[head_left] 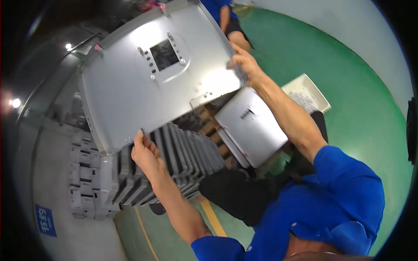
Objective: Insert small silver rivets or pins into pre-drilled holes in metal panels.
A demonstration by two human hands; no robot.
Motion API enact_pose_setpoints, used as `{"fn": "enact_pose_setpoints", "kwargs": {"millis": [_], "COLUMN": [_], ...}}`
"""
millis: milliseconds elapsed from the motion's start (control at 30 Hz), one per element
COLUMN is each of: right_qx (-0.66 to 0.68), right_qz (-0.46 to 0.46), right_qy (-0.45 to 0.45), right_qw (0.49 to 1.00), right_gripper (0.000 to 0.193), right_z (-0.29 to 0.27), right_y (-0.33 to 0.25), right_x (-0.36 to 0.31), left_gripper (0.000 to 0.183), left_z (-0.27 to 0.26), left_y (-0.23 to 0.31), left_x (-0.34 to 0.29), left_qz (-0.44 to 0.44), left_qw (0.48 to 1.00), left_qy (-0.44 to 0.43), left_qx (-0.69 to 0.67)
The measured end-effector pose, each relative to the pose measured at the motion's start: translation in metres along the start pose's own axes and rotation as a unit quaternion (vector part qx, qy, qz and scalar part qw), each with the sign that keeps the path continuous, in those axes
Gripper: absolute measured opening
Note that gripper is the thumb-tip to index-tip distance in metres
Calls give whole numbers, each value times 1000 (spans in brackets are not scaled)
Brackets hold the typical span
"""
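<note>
A large silver-grey metal panel (117, 98) with rounded corners, a square cut-out and short studs spans the upper left of the view. My left hand (147, 151) pinches its near edge, close to the left corner. My right hand (244, 64) is closed around its right edge, the fingertips lying on the upper face. Both hands hold the panel raised and tilted above a stack of grey metal panels (191, 148), which it partly hides.
Smaller silver panels (254, 124) rest on wooden pallet slats below my right forearm. A cream bin (320, 96) of small metal parts stands on the green floor (352, 108). Grey plastic parts (85, 182) are piled at left. A co-worker in blue (213, 8) is at the top.
</note>
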State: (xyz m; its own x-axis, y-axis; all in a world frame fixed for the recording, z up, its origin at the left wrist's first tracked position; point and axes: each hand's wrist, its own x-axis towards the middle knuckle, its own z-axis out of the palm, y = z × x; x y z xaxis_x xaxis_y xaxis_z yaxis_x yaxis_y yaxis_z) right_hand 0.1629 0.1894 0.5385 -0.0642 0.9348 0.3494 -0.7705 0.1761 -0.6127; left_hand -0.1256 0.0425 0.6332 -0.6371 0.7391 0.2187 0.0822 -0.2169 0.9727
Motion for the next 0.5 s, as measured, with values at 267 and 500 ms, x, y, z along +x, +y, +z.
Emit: {"fn": "enact_pose_setpoints", "kwargs": {"millis": [267, 500], "right_qx": [-165, -227], "right_qz": [69, 188], "right_qy": [106, 147], "right_qw": [978, 944], "right_gripper": [91, 92], "right_z": [-172, -264], "right_y": [-22, 21], "right_x": [-73, -120], "left_gripper": [27, 27], "left_z": [73, 66], "left_y": [-173, -314], "left_x": [-84, -135], "left_qz": [-203, -413], "left_qw": [977, 908], "left_qy": [-65, -62], "left_qx": [13, -28]}}
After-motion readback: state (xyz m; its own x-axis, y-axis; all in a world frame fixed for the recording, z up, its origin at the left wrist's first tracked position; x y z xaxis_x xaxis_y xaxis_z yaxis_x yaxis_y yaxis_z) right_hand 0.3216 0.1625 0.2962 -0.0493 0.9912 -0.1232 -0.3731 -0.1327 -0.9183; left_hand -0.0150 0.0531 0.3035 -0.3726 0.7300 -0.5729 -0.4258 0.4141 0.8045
